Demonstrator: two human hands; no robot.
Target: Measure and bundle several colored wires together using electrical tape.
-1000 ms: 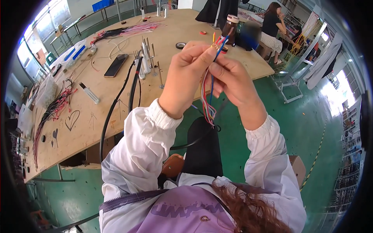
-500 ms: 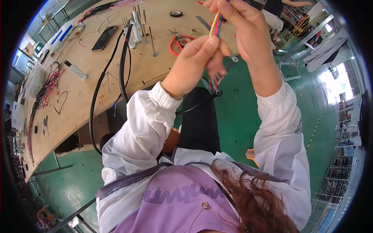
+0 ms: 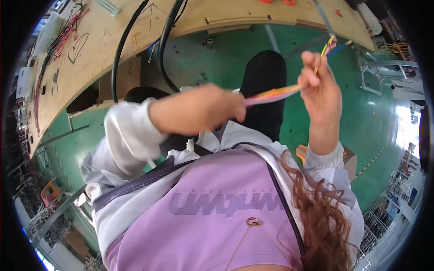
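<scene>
A bundle of thin coloured wires (image 3: 274, 94), with yellow, orange, pink and white among them, is stretched between my two hands above my lap. My left hand (image 3: 203, 108), smeared by motion, is closed round its left end. At the other end my right hand (image 3: 321, 86) is raised, its fingers closed on the wires. Loose tips stick up past these fingers, one blue wire (image 3: 341, 48) splaying to the right. Where the bundle leads beyond my left hand is hidden. A thick black cable (image 3: 163, 54) hangs over the table edge left of my knee.
The wooden table (image 3: 217, 20) curves across the front and left, with a bunch of red and black wires (image 3: 58, 45) on it. A cardboard box (image 3: 125, 77) stands beneath. At the right is a metal frame (image 3: 384, 74) on the green floor (image 3: 357, 117).
My hands have come down from over the table edge and moved apart, the left toward my body, the right further right. The wires now stretch between them. The view has tilted down.
</scene>
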